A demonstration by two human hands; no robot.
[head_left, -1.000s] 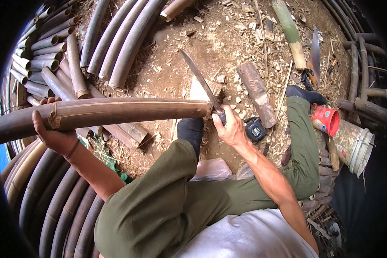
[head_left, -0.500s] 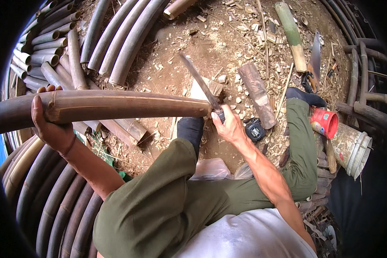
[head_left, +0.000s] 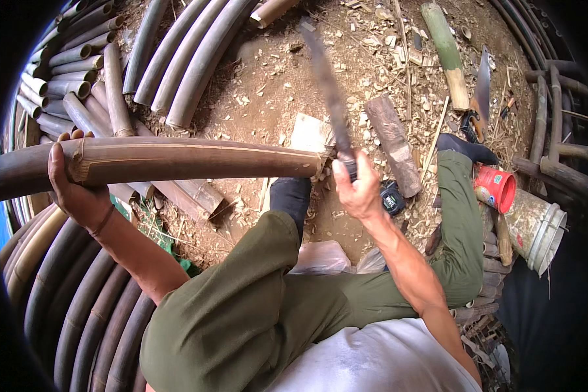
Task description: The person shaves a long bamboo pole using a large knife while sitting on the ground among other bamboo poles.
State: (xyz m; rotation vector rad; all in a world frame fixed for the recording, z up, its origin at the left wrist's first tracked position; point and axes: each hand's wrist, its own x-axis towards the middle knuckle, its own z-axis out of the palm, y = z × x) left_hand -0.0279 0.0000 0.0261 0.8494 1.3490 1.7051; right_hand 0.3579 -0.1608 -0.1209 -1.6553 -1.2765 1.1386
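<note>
My left hand (head_left: pixel 78 186) is wrapped round a thick brown bamboo pole (head_left: pixel 196 160) near its left part, fingertips showing over the top. The pole lies across the view, and its right end reaches a pale wooden block (head_left: pixel 307 134) on the ground above my foot. My right hand (head_left: pixel 359 186) grips the handle of a long-bladed knife (head_left: pixel 330 85), blurred by motion. Its blade points up and away, just right of the pole's end and apart from it.
Stacked bamboo poles (head_left: pixel 78 313) line the left side. Wood chips litter the dirt floor around a split log (head_left: pixel 392 144), a tape measure (head_left: pixel 391 197), a green bamboo piece (head_left: pixel 445 59) and a handsaw (head_left: pixel 482 91). A red container (head_left: pixel 496 189) and a dirty white bucket (head_left: pixel 536 228) lie at right.
My right hand has moved slightly right with the knife, whose blade has swung up and clear of the pole's end. My left hand and the pole stay in place.
</note>
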